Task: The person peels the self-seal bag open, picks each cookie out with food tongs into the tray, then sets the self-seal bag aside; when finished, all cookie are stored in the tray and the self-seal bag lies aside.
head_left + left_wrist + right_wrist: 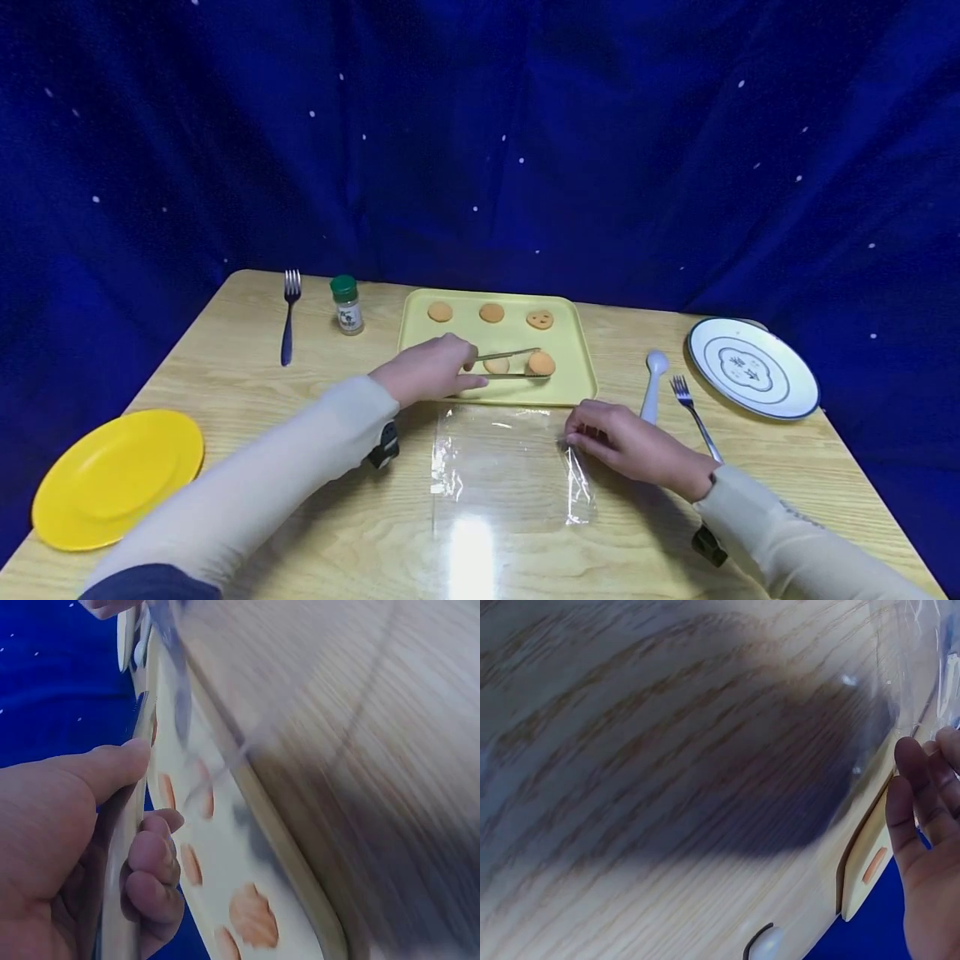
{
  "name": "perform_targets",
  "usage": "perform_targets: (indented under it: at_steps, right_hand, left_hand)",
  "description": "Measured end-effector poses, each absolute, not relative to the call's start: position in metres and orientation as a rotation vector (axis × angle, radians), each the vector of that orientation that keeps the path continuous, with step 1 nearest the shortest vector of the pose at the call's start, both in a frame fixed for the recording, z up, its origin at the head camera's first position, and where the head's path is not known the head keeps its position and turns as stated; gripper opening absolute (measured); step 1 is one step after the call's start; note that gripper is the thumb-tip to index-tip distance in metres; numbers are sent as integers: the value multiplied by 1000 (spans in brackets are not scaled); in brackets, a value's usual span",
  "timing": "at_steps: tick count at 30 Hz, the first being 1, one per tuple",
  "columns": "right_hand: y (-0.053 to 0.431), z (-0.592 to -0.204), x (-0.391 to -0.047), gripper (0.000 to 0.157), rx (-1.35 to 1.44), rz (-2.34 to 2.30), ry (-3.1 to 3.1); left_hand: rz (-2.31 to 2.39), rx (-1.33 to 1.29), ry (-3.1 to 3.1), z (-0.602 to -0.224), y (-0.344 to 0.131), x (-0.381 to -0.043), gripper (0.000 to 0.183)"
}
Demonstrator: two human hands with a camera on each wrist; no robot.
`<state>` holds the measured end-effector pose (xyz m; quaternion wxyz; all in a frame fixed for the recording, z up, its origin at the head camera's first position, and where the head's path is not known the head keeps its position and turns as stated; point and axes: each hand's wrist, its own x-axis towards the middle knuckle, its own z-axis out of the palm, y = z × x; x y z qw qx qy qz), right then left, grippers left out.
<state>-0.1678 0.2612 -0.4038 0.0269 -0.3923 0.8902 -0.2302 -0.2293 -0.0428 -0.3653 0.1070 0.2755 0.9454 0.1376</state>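
My left hand (431,368) grips a pair of metal tongs (517,376) over a pale yellow tray (465,398). Between the tong tips is a round cookie (541,363); whether they squeeze it, I cannot tell. A paler cookie (497,366) lies between the tong arms. In the left wrist view, thumb and curled fingers close around the tongs (122,900). A clear plastic bag (498,475) lies flat in front of the tray. At its upper right corner, my right hand (626,437) pinches the film, seen also as crinkled bag plastic (919,667) in the right wrist view.
Along the tray's back are two plain cookies (440,311) and a face-patterned cookie (539,319). To the left are a fork (288,321), a green-capped shaker (347,307) and a yellow plate (116,479). At right lie a pale spoon (652,387), another fork (696,417) and a white plate (787,375).
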Motion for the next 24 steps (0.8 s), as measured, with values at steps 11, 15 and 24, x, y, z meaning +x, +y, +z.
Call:
perform_targets:
  at_steps: [11, 15, 24]
  right_hand:
    - [261, -404, -168, 4, -1197, -682, 2756]
    - [262, -405, -167, 4, -1189, -683, 2751]
    - [264, -405, -170, 5, -1213, -690, 2756]
  left_hand:
    - [345, 694, 2771, -375, -15, -234, 38]
    - [356, 680, 2751, -375, -11, -232, 37]
    - [356, 618, 2749, -369, -13, -230, 36]
